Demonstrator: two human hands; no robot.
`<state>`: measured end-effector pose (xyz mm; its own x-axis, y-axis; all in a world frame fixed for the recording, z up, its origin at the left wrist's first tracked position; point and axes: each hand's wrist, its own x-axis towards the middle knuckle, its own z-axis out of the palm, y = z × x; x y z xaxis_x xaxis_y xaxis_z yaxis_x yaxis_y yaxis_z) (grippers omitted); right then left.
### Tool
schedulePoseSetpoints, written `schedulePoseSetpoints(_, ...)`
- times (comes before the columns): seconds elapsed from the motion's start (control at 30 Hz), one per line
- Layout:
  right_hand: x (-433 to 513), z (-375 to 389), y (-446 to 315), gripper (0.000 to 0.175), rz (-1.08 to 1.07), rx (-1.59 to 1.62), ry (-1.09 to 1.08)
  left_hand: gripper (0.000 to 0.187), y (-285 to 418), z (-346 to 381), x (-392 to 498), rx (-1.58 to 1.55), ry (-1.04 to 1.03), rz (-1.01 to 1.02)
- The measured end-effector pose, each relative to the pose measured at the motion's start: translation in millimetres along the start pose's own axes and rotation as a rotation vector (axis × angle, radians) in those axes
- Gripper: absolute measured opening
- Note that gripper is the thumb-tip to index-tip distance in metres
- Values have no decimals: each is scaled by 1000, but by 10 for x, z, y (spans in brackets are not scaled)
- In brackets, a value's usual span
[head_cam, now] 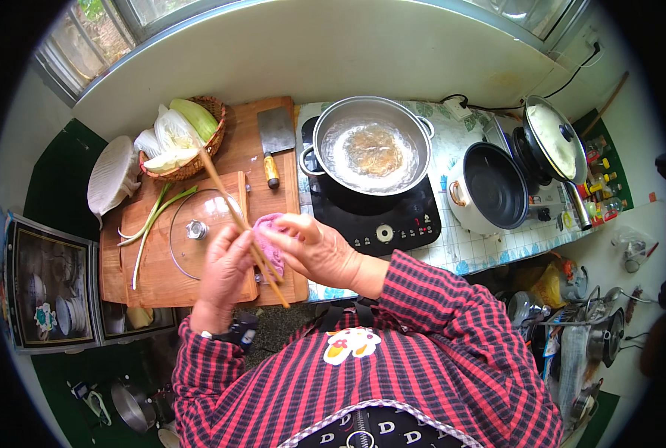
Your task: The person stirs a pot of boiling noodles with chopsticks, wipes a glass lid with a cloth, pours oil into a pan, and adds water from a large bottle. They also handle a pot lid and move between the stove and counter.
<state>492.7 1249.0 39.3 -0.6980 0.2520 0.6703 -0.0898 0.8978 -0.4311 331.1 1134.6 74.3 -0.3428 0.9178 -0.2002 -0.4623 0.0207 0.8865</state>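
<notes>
A pair of long wooden chopsticks [218, 182] slants across the cutting board, pinched in my left hand [225, 269]. Close by on the right, my right hand [330, 255] has its fingers apart beside the chopsticks and appears to hold nothing. Partly hidden behind that hand lies a pink cloth [268, 249]. Under my left hand a glass lid [215, 207] with a clear knob rests on the wooden cutting board [142, 224]. Ahead of me, a two-handled metal pot [377, 148] of bubbling water stands on a black induction cooker [344, 218].
Left of the pot are a cleaver [277, 130], scallions [152, 227] and a wicker basket [219, 137] of vegetables. To the right stand a white pot [459, 207] with a dark interior and a lidded frying pan [554, 140], whose handle [579, 207] points towards me.
</notes>
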Motion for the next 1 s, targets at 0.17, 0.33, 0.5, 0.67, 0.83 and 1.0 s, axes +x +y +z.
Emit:
schedulePoseSetpoints(0.17,88,-207,-165,59,-253,-145,8,19,-318,278,54,-313,-122,-301)
schedulePoseSetpoints(0.33,22,-504,-296,46,-168,-321,49,22,-518,450,192,-474,-492,-406)
schedulePoseSetpoints(0.5,-62,-1110,12,23,211,-14,396,31,-668,504,392,-174,-510,-350)
schedulePoseSetpoints(0.67,-310,-1895,752,24,643,206,695,24,-845,356,502,-22,-189,-314)
schedulePoseSetpoints(0.83,-764,-2183,1356,24,692,212,666,15,-960,169,557,-29,64,-285)
schedulePoseSetpoints(1.0,-968,-2148,1888,21,839,625,930,12,-1053,61,565,-29,194,-278)
